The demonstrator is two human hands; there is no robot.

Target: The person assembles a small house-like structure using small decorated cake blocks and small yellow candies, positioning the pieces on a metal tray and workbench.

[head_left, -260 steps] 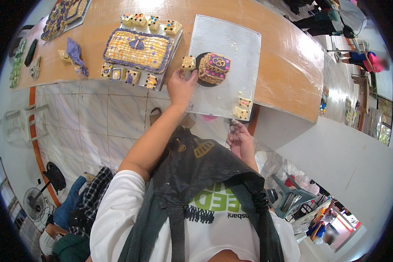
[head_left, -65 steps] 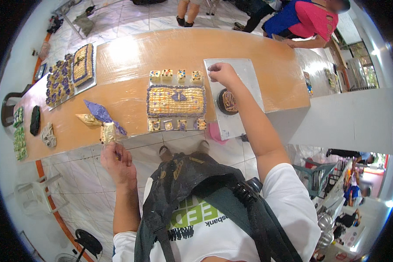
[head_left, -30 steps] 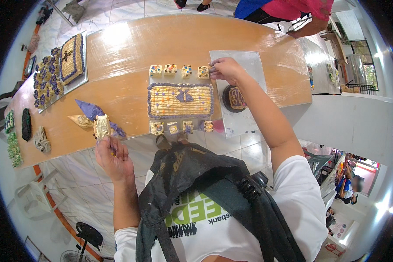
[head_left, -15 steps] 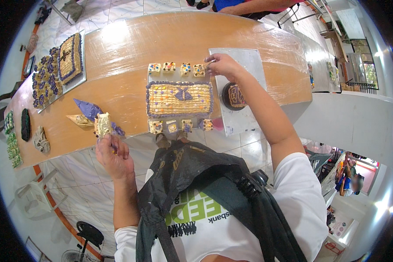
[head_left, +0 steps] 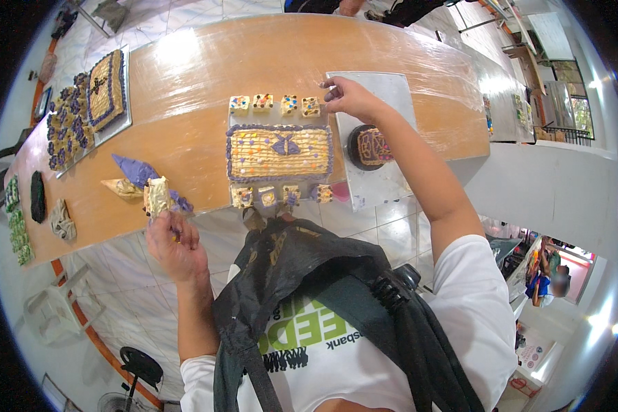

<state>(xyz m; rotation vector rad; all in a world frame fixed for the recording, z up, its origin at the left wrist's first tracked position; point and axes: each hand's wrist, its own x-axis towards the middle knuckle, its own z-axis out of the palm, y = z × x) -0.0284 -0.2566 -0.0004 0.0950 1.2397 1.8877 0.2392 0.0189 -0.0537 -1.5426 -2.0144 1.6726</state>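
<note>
My left hand (head_left: 178,246) grips a small cream-frosted cake square (head_left: 158,196) upright between thumb and fingers, near the table's front edge. Its face is pale icing, with dark bits along one side. Past the right end of a row of small decorated cakes (head_left: 310,106), my right hand (head_left: 353,99) hovers with fingers apart and darkly stained tips. Nothing shows between those fingers. Below that row lies a rectangular cake (head_left: 261,152) with yellow icing lines, a purple border and a purple bow shape. More small squares (head_left: 290,195) line its near side.
Purple and beige piping bags (head_left: 136,170) lie beyond my left hand. A round dark cake (head_left: 365,147) rests on a silver board (head_left: 384,189) under my right forearm. At far left are another bordered cake (head_left: 107,93), cupcakes (head_left: 67,130) and a crumpled cloth (head_left: 62,221).
My right hand's fingers have spread a little beside the far row. The left hand keeps its cake square in nearly the same place. A person beyond the table has shifted left.
</note>
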